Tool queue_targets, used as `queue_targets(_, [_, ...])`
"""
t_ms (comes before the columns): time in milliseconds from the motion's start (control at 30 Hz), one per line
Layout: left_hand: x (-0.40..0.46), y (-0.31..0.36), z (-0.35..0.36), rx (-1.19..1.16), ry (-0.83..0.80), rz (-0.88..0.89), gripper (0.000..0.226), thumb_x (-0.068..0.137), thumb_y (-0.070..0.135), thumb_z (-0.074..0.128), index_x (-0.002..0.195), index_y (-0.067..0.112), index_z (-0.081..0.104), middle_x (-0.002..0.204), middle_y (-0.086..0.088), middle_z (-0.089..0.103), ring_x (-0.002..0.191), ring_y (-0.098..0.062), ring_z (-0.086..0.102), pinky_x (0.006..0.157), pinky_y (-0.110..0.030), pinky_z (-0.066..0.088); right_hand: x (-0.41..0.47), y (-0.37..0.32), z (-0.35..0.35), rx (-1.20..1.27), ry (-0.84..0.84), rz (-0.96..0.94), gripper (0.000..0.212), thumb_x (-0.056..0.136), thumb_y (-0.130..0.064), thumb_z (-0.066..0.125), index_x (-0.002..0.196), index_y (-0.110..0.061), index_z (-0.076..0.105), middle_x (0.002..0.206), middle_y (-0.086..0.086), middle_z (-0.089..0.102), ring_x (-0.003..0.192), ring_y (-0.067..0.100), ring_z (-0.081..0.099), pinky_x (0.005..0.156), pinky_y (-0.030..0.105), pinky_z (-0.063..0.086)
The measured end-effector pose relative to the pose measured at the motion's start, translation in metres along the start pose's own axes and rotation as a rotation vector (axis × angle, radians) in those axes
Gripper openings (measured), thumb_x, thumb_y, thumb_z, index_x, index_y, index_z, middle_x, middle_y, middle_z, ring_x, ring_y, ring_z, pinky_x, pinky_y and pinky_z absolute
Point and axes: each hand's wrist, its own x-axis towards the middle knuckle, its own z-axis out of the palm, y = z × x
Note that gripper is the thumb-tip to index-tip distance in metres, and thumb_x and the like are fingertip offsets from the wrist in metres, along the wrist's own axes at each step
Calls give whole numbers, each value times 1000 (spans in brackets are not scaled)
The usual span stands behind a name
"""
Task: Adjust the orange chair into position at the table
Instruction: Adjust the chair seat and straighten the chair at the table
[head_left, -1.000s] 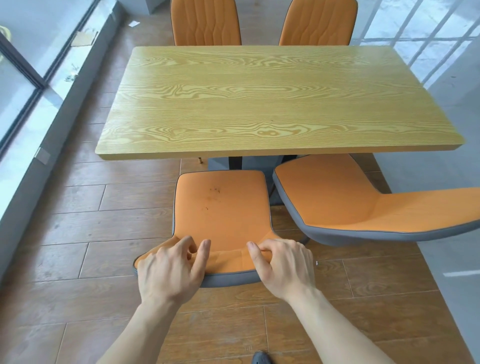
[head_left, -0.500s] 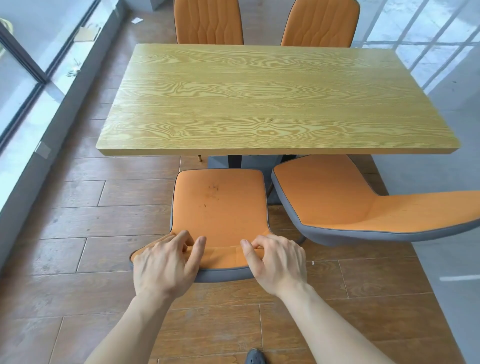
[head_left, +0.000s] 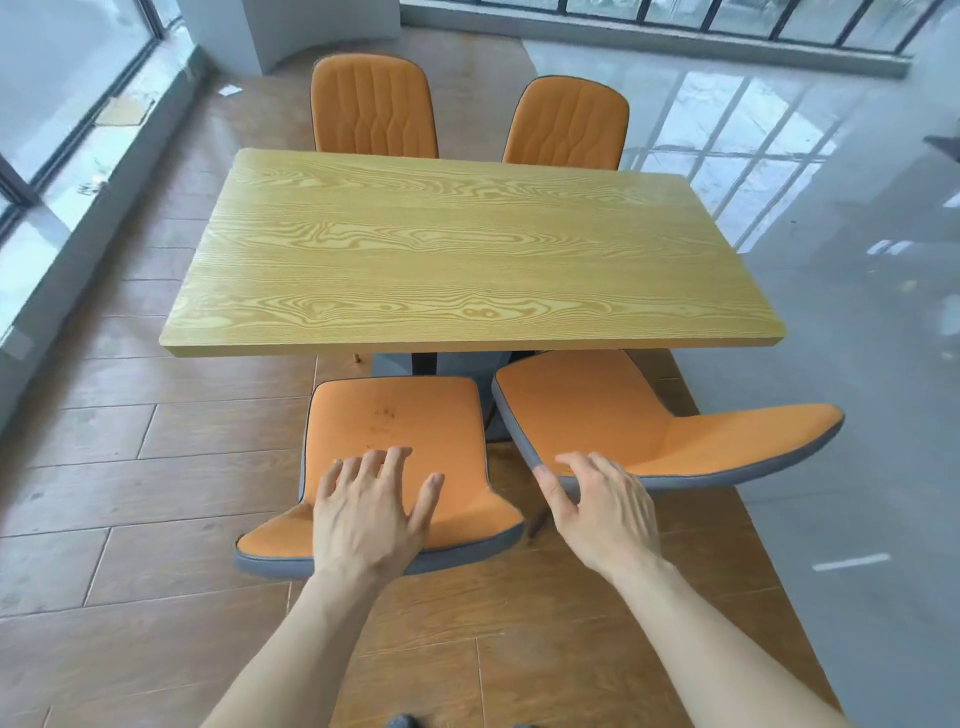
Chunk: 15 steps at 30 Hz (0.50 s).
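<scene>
An orange chair (head_left: 395, 421) with grey edging stands at the near side of the wooden table (head_left: 467, 254), its seat pointing toward the table and its backrest nearest me. My left hand (head_left: 369, 512) hovers over the backrest with fingers spread, holding nothing. Just right of that chair, my right hand (head_left: 602, 506) is open too, by the near edge of a second orange chair (head_left: 623, 421), which sits turned at an angle. Whether it touches that edge I cannot tell.
Two more orange chairs (head_left: 374, 106) (head_left: 569, 124) stand upright at the table's far side. A glass wall with a low sill (head_left: 78, 223) runs along the left. Wood-look flooring lies under the table; glossy grey floor (head_left: 857, 338) spreads to the right.
Both hands have let go of the near chair's backrest and opened. The right hand moved right toward the second chair. My view has lifted, showing more of the room.
</scene>
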Motion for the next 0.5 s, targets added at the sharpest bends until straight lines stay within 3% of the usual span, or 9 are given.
queue_targets(100, [13,51,5,-50,-47,69,67,95,71,23,139,29,51,129,-1,64,121,-27,57,110,-46,37,6,48,-28,27,56,86,56,98,-66,34,128,-28,62,123,-2,65,107,24,63,83,37,48])
queue_targets(267, [32,151,33,-96,-74,160,71,94,73,18,145,31,45,136,2,60,128,-24,52,113,-44,35,20,155,-59,0,131,176,54,97,-65,37,124,-27,63,119,-2,66,104,24,64,80,37,50])
queue_targets(500, [43,309,115,-137,-157,125,70,93,76,15,147,37,38,139,9,55,130,-18,48,111,-39,35,59,327,-83,-18,153,189,62,91,-68,33,116,-22,68,113,2,68,99,30,65,78,40,49])
